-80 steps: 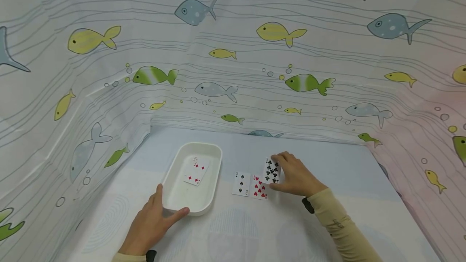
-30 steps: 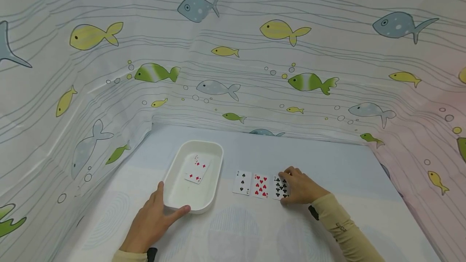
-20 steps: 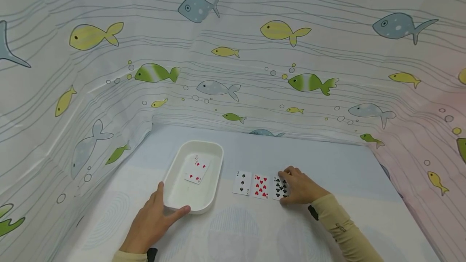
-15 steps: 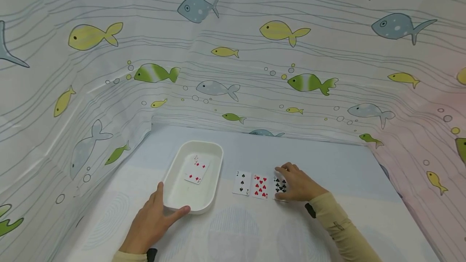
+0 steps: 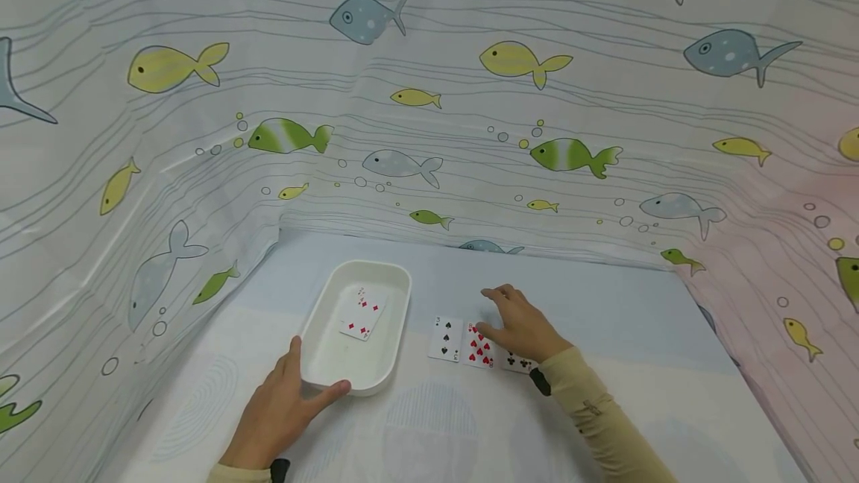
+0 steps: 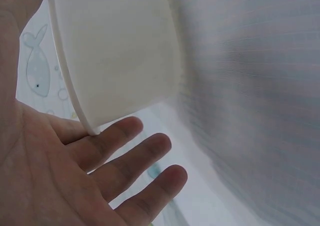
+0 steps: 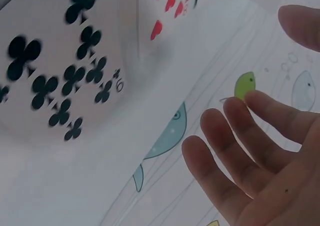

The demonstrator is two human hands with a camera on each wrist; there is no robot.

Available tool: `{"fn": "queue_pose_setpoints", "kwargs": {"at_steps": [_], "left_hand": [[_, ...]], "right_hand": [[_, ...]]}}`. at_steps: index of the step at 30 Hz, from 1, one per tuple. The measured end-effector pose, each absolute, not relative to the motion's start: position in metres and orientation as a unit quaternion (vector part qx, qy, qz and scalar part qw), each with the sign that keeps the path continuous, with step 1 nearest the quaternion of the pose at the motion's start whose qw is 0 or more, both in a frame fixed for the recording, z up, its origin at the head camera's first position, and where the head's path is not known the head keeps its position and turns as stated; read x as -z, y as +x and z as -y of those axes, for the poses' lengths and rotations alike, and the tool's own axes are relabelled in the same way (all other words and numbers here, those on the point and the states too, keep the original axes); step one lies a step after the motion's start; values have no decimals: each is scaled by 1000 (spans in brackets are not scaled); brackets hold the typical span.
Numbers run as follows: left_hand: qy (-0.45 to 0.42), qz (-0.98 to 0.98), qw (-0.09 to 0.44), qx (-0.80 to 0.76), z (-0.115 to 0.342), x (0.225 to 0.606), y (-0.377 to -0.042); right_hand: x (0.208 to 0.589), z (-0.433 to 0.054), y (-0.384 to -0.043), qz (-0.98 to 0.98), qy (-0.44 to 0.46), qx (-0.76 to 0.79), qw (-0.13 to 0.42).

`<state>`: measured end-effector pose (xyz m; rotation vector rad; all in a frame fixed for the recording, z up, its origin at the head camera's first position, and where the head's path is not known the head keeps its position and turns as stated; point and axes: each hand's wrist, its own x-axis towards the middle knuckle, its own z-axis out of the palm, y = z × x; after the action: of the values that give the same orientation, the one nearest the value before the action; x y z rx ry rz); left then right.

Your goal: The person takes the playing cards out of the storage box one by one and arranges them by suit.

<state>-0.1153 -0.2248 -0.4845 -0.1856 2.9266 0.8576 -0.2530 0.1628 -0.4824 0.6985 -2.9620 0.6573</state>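
My left hand (image 5: 275, 405) rests against the near left corner of a white plastic tray (image 5: 353, 386), its fingers extended and its thumb at the near rim. In the tray lies a diamonds card (image 5: 363, 317), with the edges of more cards apparently beneath it. To the right, a three of spades (image 5: 446, 349), an eight of hearts (image 5: 479, 356) and a nine of clubs (image 7: 75, 75) lie face up in a row. Above the latter two hovers my right hand (image 5: 526, 325), fingers spread and holding nothing; it partly hides the clubs card in the head view.
A pale patterned cloth (image 5: 429, 431) covers the table. Fish-printed sheeting (image 5: 470, 118) rises as walls at the back and both sides.
The nine of clubs was carried right and laid beside the eight of hearts. My right hand then let it go and moved left and away from me. My left hand stayed at the tray.
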Motion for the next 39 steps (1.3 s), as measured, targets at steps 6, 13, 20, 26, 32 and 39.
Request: {"fn": "queue_pose_setpoints", "kwargs": {"at_steps": [6, 13, 20, 26, 32, 39], "left_hand": [[-57, -958, 37, -279, 225, 485, -116], [-58, -957, 38, -280, 225, 484, -116], [-57, -956, 39, -283, 226, 485, -114], [-57, -957, 41, -283, 225, 485, -115], [-59, -957, 41, -280, 225, 485, -116], [-58, -959, 39, -275, 226, 486, -117]], "right_hand": [[480, -136, -257, 951, 206, -230, 12], [473, -101, -262, 943, 201, -263, 23], [470, -69, -264, 933, 193, -301, 32], [463, -45, -269, 920, 203, -332, 50], [455, -22, -281, 924, 218, -310, 59], [446, -1, -292, 925, 231, -295, 64]]}}
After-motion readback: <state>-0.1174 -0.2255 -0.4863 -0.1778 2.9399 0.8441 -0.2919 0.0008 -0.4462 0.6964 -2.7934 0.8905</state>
